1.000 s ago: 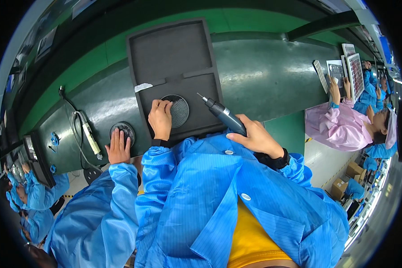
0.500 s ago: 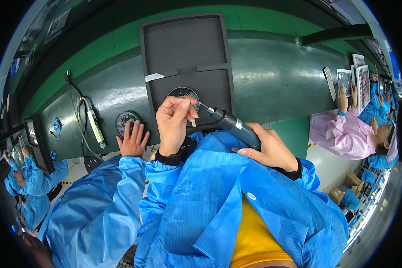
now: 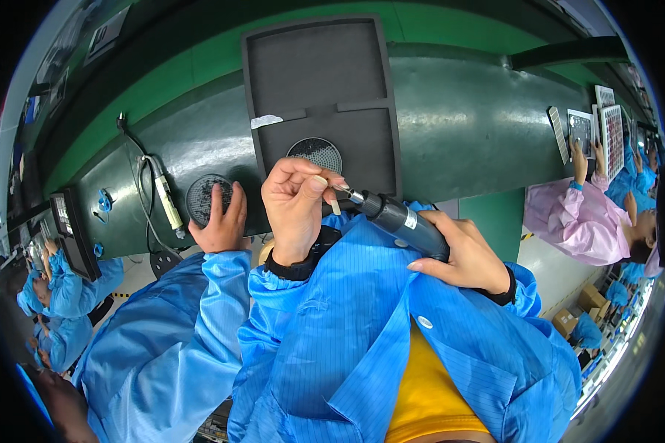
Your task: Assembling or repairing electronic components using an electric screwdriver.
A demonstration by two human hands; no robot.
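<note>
My right hand (image 3: pixel 469 252) is wrapped round a dark electric screwdriver (image 3: pixel 405 224), its bit pointing left and away from me. The fingers of my left hand (image 3: pixel 297 209) are pinched together at the bit's tip; anything between them is too small to make out. Just beyond my left hand, a round dish (image 3: pixel 324 150) of small dark pieces rests on a black tray (image 3: pixel 396 140). My left fingers partly cover the dish's near edge.
At left, a co-worker's hand (image 3: pixel 222 221) touches another round dish (image 3: pixel 205 193). A pale corded screwdriver (image 3: pixel 168 201) lies further left on the green table (image 3: pixel 465 125). At far right, a person in pink (image 3: pixel 569 218) handles a white panel (image 3: pixel 580 127).
The screwdriver's bit and my left fingertips have come together. The whole view has shifted slightly. The co-worker's fingers have moved further over the left dish.
</note>
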